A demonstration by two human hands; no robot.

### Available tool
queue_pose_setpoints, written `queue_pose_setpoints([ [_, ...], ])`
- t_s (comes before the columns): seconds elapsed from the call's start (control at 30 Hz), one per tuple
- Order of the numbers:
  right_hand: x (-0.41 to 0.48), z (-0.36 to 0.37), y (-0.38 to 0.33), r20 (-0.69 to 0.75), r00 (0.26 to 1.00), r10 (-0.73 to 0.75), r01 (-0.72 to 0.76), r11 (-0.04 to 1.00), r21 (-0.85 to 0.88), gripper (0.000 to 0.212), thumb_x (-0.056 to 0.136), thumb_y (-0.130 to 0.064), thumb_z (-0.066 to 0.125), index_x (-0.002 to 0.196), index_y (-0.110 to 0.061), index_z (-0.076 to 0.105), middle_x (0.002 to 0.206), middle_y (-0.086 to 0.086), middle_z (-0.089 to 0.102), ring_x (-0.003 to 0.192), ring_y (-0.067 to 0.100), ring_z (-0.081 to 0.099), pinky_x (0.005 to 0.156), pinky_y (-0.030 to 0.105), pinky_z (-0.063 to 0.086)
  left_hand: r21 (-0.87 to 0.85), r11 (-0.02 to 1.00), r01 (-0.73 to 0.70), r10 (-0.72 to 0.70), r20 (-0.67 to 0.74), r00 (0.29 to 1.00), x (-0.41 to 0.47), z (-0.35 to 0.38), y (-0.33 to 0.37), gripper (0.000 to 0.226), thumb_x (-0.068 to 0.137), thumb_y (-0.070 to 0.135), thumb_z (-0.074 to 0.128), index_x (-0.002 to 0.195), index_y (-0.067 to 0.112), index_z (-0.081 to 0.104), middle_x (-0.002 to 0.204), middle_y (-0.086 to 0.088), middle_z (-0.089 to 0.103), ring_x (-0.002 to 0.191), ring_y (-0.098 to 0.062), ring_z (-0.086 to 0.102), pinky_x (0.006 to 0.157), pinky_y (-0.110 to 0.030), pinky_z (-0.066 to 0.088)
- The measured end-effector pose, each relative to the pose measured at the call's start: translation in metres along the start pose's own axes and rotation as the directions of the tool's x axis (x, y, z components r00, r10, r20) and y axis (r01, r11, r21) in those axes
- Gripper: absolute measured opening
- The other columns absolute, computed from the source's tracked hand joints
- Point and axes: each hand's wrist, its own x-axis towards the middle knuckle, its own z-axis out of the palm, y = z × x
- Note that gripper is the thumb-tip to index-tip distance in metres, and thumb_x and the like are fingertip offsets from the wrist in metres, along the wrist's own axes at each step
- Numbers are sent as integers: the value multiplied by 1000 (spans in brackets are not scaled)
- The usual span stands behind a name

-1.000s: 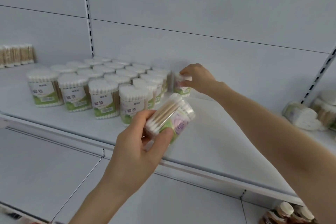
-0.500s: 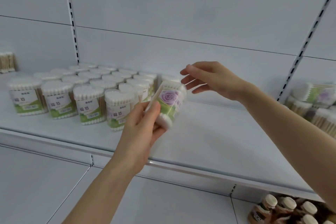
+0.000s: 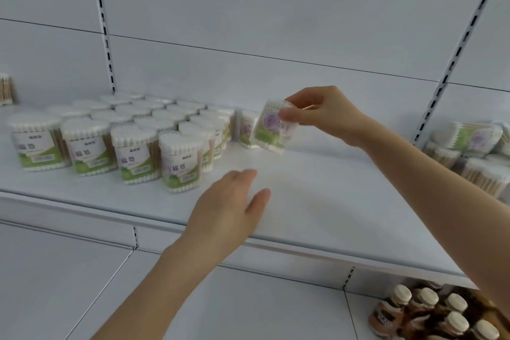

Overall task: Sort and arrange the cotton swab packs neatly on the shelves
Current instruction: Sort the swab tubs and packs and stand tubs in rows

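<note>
A: Obs. 1: right hand pinches the held pack by its upper corner, thumb in front, fingertips behind. Why so high?
B: Judgement: a top pinch leaves the base free, so it can be set flat beside a neighbour. Pack is tilted, top leaning toward 1 o'clock; lower edge close to the shelf, contact not resolvable.
A: Location?
B: Toward the back of the shelf, at 1 o'clock from the left hand. The lone pack stands upright just beside it at its 9 o'clock, next to the arranged block.
A: Left hand?
B: Fingers straight and relaxed, palm down over the shelf front, holding nothing. Motion-blurred. Probably free for the next pick.
A: Layout logic?
B: Block stands in rows, labels forward, at 9 o'clock of the view. Loose pile lies tumbled at 3 o'clock. Bare shelf between; I judge the rows grow rightward from the block.
A: Appearance of the held pack?
B: Clear tub, white swab tips at top and bottom, label with a pale purple rose over a green band. Likely light and rigid; could topple if released tilted.
A: Other?
B: Capped bottles at 5 o'clock, one level below.
</note>
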Motion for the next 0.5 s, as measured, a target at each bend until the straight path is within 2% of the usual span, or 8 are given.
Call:
queue_pose_setpoints([
  [0.03, 7, 6, 3, -31, 999, -8, 6, 998, -64, 25, 77, -25, 74, 97, -12, 69, 98, 6, 70, 89, 15, 64, 87, 33, 51, 120, 992, -45, 39, 50, 998, -2, 2, -3, 49, 93, 52, 37, 124, 19, 55, 123, 2, 56, 115, -17, 50, 93, -27, 38],
  [0.1, 19, 22, 5, -65, 997, -29, 17, 984, -180, 31, 77, -30, 73, 102, -14, 67, 102, 2, 67, 94, 15, 62, 85, 27, 48, 219, 972, -85, 65, 95, 993, -3, 4, -6, 61, 86, 62, 25, 108, 18, 62, 110, 5, 59, 105, -15, 51, 86, -25, 39],
  [0.2, 32, 48, 8, -45, 997, -60, 47, 965, -256, 35, 78, -32, 72, 108, -15, 65, 106, 3, 64, 98, 15, 56, 80, 21, 40, 224, 970, -99, 86, 70, 994, -3, 7, -8, 60, 87, 61, 22, 108, 21, 61, 109, 8, 58, 104, -13, 48, 85, -23, 37],
  [0.33, 44, 75, 14, 12, 997, -73, 72, 923, -379, 39, 82, -32, 67, 115, -11, 61, 113, 9, 57, 104, 23, 53, 77, 24, 37, 211, 970, -124, 118, 41, 992, -3, 8, -9, 84, 66, 64, -1, 105, 23, 61, 107, 8, 59, 100, -13, 49, 82, -24, 38],
  [0.4, 47, 81, 19, 27, 998, -50, 57, 900, -433, 40, 84, -31, 65, 118, -11, 58, 115, 11, 54, 104, 25, 52, 75, 24, 34, 215, 967, -141, 138, 27, 990, -2, 9, -9, 85, 65, 63, -2, 104, 22, 61, 105, 7, 59, 99, -13, 50, 80, -25, 39],
  [0.5, 49, 84, 25, 8, 1000, -14, 17, 911, -411, 40, 85, -31, 64, 119, -12, 57, 114, 14, 53, 96, 25, 50, 73, 24, 33, 185, 969, -161, 164, 0, 987, -1, 10, -9, 78, 71, 61, 5, 96, 17, 65, 96, 3, 62, 92, -18, 54, 74, -28, 40],
])
